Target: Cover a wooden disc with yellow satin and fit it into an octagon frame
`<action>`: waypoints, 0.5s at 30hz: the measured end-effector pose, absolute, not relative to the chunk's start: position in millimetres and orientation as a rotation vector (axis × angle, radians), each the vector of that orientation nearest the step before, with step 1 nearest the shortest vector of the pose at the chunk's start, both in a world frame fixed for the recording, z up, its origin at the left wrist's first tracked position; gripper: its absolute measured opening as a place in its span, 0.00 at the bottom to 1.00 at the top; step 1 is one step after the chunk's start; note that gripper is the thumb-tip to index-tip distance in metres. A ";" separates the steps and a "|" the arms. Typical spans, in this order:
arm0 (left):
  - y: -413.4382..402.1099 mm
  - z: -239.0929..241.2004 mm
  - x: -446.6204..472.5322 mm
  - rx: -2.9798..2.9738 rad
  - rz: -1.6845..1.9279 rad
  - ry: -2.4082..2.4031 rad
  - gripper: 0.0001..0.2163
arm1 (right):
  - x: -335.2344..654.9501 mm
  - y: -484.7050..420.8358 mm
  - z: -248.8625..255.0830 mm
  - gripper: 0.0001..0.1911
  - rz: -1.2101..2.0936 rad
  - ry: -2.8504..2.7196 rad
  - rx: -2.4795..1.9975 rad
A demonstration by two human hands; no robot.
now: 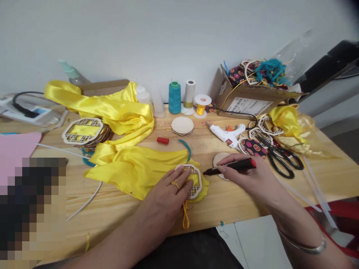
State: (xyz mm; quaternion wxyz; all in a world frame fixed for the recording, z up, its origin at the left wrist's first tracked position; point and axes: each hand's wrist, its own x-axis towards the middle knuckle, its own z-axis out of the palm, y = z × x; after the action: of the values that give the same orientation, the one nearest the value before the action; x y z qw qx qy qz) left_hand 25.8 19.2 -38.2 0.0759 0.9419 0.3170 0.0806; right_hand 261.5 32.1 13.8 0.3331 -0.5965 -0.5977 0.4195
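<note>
Thumb and fingers of the right hand [246,179] are clamped on a black marker [237,165], right of centre, its tip close beside the frame; whether it touches the cloth, I cannot tell. The left hand [166,192] lies flat, fingers extended, on a pale wooden frame [199,181] atop yellow cloth [134,164] at lower centre. A red cap [162,140] lies mid-frame; black scissors [283,160] lie right of centre.

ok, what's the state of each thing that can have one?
Marker: uncapped, in right hand
Red cap: off, lying loose
Yellow cloth: partly spread, partly bunched
Wooden frame: flat, under left hand
Scissors: lying, handles apart
Glue gun: on its side
Teal thread: wound, upright
Box: open, filled
</note>
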 end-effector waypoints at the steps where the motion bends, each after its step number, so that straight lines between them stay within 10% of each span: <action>1: 19.2 -38.2 25.7 2.821 0.243 0.953 0.20 | 261.9 30.5 15.5 0.06 1.096 -1.571 -1.573; 15: 19.6 -34.4 27.1 2.825 0.208 0.935 0.20 | 253.5 22.6 19.8 0.05 1.370 -1.765 -1.512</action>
State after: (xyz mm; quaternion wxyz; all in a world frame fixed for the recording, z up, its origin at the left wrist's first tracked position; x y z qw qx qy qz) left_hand 27.1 19.6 -34.4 0.0793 0.9441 0.3124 0.0695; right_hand 253.5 22.6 19.8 0.2200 -0.5468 -0.6382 0.4954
